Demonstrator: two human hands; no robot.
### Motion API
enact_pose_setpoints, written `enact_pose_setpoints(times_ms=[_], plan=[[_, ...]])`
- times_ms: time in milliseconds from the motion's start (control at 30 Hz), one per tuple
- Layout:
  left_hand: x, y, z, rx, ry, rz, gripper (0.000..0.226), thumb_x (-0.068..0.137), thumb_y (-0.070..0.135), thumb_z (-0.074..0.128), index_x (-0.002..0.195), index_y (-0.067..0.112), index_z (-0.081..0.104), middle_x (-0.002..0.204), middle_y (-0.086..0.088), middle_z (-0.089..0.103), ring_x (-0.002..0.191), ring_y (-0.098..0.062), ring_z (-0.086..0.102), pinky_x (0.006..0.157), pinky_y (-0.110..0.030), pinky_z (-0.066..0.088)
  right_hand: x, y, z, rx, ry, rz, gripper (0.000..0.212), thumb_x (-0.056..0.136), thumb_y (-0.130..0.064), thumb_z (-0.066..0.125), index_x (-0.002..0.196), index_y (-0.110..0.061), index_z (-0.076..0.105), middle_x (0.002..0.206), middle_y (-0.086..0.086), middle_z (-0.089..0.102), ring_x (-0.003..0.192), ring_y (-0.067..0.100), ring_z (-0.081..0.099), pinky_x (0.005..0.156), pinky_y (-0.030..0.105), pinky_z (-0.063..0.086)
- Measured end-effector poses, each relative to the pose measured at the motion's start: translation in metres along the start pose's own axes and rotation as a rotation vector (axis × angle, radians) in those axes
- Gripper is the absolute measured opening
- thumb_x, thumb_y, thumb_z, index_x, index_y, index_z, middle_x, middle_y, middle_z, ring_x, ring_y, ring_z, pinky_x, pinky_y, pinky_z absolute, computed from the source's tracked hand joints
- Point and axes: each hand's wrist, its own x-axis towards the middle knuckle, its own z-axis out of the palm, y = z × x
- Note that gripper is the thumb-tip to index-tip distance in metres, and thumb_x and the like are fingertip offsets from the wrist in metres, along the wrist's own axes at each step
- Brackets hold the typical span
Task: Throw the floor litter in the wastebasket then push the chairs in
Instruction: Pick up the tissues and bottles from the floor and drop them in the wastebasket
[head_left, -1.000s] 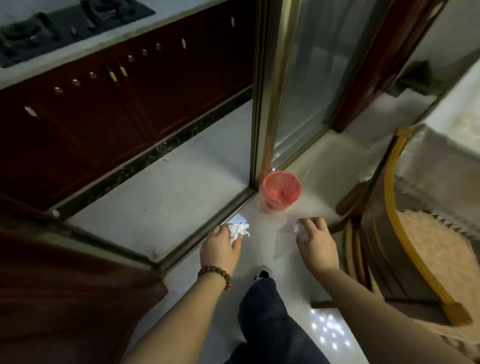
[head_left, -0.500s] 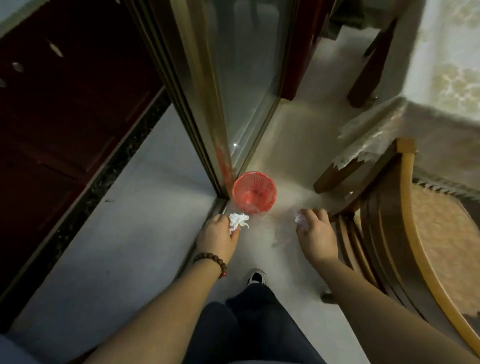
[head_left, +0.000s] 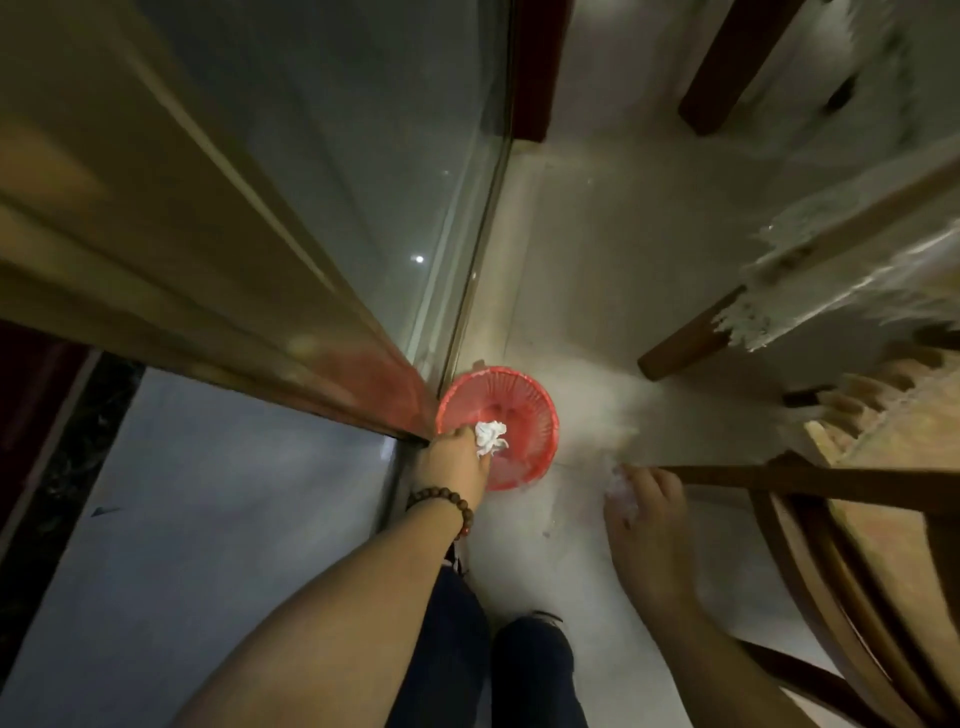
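A small red plastic wastebasket (head_left: 524, 410) stands on the pale floor at the foot of a glass sliding door. My left hand (head_left: 454, 460), with a bead bracelet at the wrist, is over the basket's near rim and holds a crumpled white tissue (head_left: 490, 437) above its opening. My right hand (head_left: 641, 512) hovers over the floor to the right of the basket, fingers closed around a second pale wad of litter (head_left: 621, 491). A wooden chair (head_left: 831, 545) with a curved back stands at the right, its top rail touching my right fingers.
The brass-framed glass door (head_left: 322, 208) rises at left, its track running toward me. A table with a fringed lace cloth (head_left: 831, 270) and dark wooden legs (head_left: 691, 343) fills the upper right. My dark-trousered legs and a shoe (head_left: 540, 621) are below.
I have leaned in closer and the view has tilted down. My left hand moved forward with the tissue from short of the basket to over its rim. My right hand still holds its wad.
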Motion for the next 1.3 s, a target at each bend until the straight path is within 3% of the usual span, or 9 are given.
enact_pose_setpoints(times_ms=[100,200,367,500,700,933,1133,1300], plan=[[0.045,-0.015,0.031,0.031,-0.083,-0.015,0.042,0.093,0.047,0.046,0.116,0.012,0.049,0.11,-0.011,0.063,0.098,-0.029,0.06,0.074,-0.037,0.049,0.027,0.016,0.042,0.022,0.016,-0.031,0.03,0.08,0.001,0.065,0.109,-0.008,0.063,0.105,0.009,0.053,0.084,0.023,0.055,0.07,0.028,0.042],[0.066,-0.036,0.054,0.026,-0.151,-0.051,0.066,0.088,0.062,0.041,0.136,0.017,0.034,0.125,-0.012,0.055,0.111,-0.03,0.053,0.082,-0.039,0.047,0.052,0.024,0.077,0.006,0.027,-0.016,0.032,0.076,0.003,0.066,0.106,-0.009,0.065,0.102,0.01,0.054,0.081,0.026,0.057,0.068,0.028,0.043],[0.067,-0.067,0.069,-0.081,-0.009,-0.025,0.071,0.089,0.058,0.041,0.145,0.017,0.026,0.145,-0.009,0.038,0.13,-0.026,0.039,0.1,-0.04,0.043,0.086,0.012,0.129,-0.036,-0.065,-0.053,0.038,0.076,-0.002,0.064,0.111,-0.016,0.062,0.109,0.005,0.056,0.082,0.025,0.059,0.065,0.034,0.053],[0.064,-0.083,0.072,-0.116,0.019,-0.03,0.068,0.091,0.056,0.038,0.146,0.02,0.023,0.152,-0.005,0.03,0.139,-0.021,0.027,0.11,-0.039,0.033,0.114,0.003,0.174,-0.001,-0.178,0.025,0.044,0.083,-0.009,0.059,0.125,-0.02,0.052,0.131,0.004,0.047,0.104,0.028,0.056,0.081,0.036,0.052],[0.058,-0.087,0.072,-0.123,0.013,-0.026,0.066,0.092,0.054,0.037,0.147,0.021,0.019,0.154,0.0,0.023,0.141,-0.016,0.021,0.114,-0.035,0.025,0.123,0.014,0.209,-0.003,-0.278,0.113,0.082,0.077,-0.031,0.074,0.144,-0.023,0.027,0.148,0.009,0.03,0.126,0.029,0.041,0.096,0.041,0.043],[0.017,-0.054,0.027,-0.117,-0.024,0.008,0.068,0.093,0.055,0.036,0.149,0.022,0.014,0.156,0.0,0.018,0.143,-0.017,0.015,0.116,-0.036,0.021,0.073,-0.008,0.138,0.059,-0.118,0.042,0.072,0.083,-0.035,0.066,0.143,-0.016,0.032,0.143,0.012,0.036,0.129,0.028,0.035,0.102,0.039,0.036],[-0.048,-0.01,-0.057,-0.031,-0.037,0.169,0.067,0.094,0.053,0.033,0.149,0.02,0.015,0.157,-0.002,0.017,0.144,-0.018,0.011,0.118,-0.036,0.013,0.005,-0.05,0.022,0.038,-0.017,0.036,0.06,0.089,-0.038,0.056,0.142,-0.019,0.034,0.149,0.009,0.031,0.135,0.023,0.028,0.108,0.035,0.028],[-0.102,0.033,-0.112,0.052,-0.045,0.324,0.068,0.094,0.052,0.036,0.149,0.018,0.016,0.156,-0.004,0.02,0.143,-0.021,0.013,0.118,-0.039,0.014,-0.054,-0.073,-0.062,-0.016,0.056,0.126,0.059,0.091,-0.041,0.051,0.143,-0.028,0.026,0.152,0.004,0.023,0.137,0.024,0.025,0.109,0.04,0.03]])
